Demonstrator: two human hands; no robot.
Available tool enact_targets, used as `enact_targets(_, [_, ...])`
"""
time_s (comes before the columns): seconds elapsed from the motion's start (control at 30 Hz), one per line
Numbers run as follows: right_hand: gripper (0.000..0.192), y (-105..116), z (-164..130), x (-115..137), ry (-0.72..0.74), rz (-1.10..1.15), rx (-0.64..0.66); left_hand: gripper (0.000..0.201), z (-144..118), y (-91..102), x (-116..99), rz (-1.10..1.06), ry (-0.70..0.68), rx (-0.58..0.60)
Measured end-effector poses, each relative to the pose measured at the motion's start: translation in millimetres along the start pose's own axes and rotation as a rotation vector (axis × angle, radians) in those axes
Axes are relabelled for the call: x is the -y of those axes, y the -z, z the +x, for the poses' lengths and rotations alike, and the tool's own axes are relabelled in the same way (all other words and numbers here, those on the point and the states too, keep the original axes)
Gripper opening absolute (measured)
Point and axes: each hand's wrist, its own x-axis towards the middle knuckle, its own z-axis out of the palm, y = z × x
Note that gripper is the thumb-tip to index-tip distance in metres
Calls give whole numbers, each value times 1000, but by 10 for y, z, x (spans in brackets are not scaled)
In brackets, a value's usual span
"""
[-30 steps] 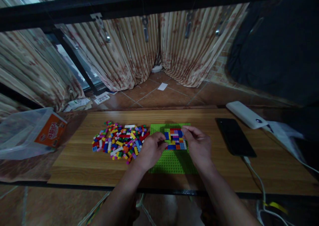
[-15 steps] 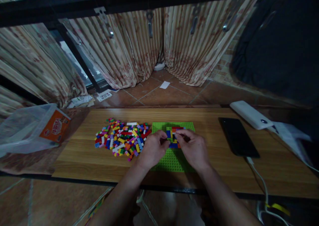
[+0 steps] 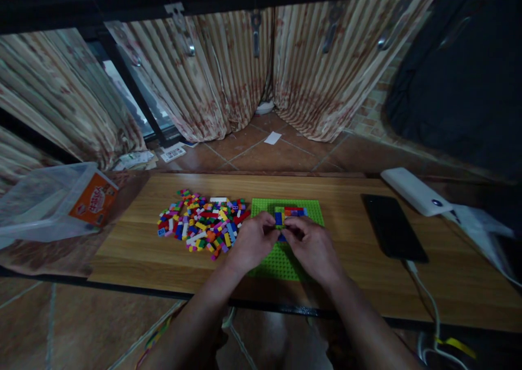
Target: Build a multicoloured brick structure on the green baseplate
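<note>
Seen from the head camera, a green baseplate (image 3: pixel 285 261) lies flat on a wooden table (image 3: pixel 134 250), and everything else is easiest placed from it. Both hands meet over its middle. The left hand (image 3: pixel 253 241) comes in from the plate's left edge, fingers curled inward toward the thumb; the right hand (image 3: pixel 312 247) comes in from the near right, fingers bent the same way. Their fingertips are touching or almost touching above a patch of coloured bricks (image 3: pixel 290 212) pressed onto the plate's far half. Whether either hand is pinching a loose brick cannot be told, since the fingertips cover that spot.

The brick patch shows red, blue, green and yellow pieces; its near part is hidden under the hands.

Just left of the baseplate, touching its left edge, a heap of loose bricks (image 3: pixel 202 226) spreads over the table. Further left, beyond the table's end, sits a clear plastic bag (image 3: pixel 44 204) with an orange label. To the right of the baseplate, well apart from it, lies a black phone (image 3: pixel 392 227) with a cable at its near end, and past that a white power bank (image 3: pixel 416 191). Behind the table hang striped curtains (image 3: pixel 228 76).
</note>
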Motion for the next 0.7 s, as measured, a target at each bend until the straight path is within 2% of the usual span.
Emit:
enact_targets(0.13, [18,-10,-27,20,69,-89,49,6,9,8,26,-53,6,29])
enact_targets(0.27, [17,-5,-17,11,78,-109,46,4,17,26,25,-81,15,46])
enact_targets(0.43, [16,299,-17,-230,-26,48,34,7,27,89,-18,-20,0,-1])
enact_targets(0.57, [20,586,-85,-453,-142,25,-16,9,11,85,-31,84,-93,-45])
enact_targets(0.7, [18,612,-157,-465,-122,44,90,13,-27,21,-62,195,-188,-58])
